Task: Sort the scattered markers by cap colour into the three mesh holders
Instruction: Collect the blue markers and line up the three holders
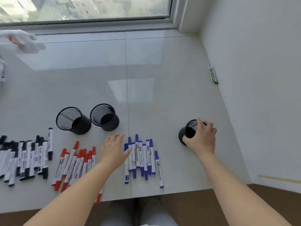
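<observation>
Three groups of markers lie near the front edge of the white sill: black-capped markers [26, 158] at the left, red-capped markers [75, 165] in the middle, blue-capped markers [143, 158] right of centre. Two black mesh holders stand upright behind them, one [73, 120] at the left and one [105, 117] beside it. A third mesh holder [187, 132] stands apart at the right, and my right hand [202, 139] grips it by the rim and side. My left hand [114, 150] hovers with fingers spread between the red and blue groups, its thumb by the blue markers.
A window runs along the back of the sill, a white wall along the right. A crumpled white wrapper [24, 41] lies at the far left back. A small green clip-like object [213, 77] lies by the right wall. The sill's front edge [179, 192] is close to me.
</observation>
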Tool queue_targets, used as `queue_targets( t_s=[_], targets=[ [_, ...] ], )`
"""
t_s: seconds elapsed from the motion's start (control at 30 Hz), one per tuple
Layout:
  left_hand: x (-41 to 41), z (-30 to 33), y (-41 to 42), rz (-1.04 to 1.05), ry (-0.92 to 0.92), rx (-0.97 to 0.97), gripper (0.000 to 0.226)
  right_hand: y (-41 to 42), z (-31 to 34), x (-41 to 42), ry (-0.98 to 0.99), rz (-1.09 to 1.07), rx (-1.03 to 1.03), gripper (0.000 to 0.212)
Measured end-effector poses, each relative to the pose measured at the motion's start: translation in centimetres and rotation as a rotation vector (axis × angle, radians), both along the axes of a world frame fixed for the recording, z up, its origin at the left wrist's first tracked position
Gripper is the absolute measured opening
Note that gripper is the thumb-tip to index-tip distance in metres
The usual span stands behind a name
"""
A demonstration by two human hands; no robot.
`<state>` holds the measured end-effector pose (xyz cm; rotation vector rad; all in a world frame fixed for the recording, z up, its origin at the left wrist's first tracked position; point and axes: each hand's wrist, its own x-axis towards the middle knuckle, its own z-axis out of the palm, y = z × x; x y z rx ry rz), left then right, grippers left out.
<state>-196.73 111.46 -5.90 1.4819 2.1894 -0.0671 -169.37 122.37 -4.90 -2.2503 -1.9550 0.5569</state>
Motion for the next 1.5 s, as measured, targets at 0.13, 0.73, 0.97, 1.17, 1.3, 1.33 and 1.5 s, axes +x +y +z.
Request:
queue_targets(
  t_s=[0.13,0.73,0.97,1.17,1.3,1.33,1.5],
  targets=[
    [-2.1,-0.4,-0.9,0.091,-0.040,-0.034,0.064,0.5,-0.2,-6.6,0.004,0.223,0.027,0.081],
    [-4.9,-4.9,-2.0,-0.123,0.048,-0.069,0.077,2.2,-3.2,-18.0,0.214,0.476,0.299,0.079],
    [-4.3,-5.6,-1.5,-0.137,0.083,-0.040,0.081,1.3,-5.2,-17.4,0.504,0.360,0.426,0.092],
    [-4.3,-6.5,-1.5,-0.122,0.091,0.020,0.078,0.6,-7.9,-17.0,0.768,0.144,0.219,0.104],
    [-4.5,-7.0,-1.7,-0.132,0.111,0.086,0.065,0.5,-8.7,-15.9,0.733,0.160,0.173,0.093],
    [-4.5,-7.1,-1.8,-0.128,0.108,0.098,0.062,0.5,-8.8,-15.5,0.704,0.173,0.152,0.088],
    [-4.7,-7.2,-1.5,-0.090,0.100,0.166,0.046,-0.2,-8.7,-12.7,0.542,0.234,0.147,0.048]
  ],
)
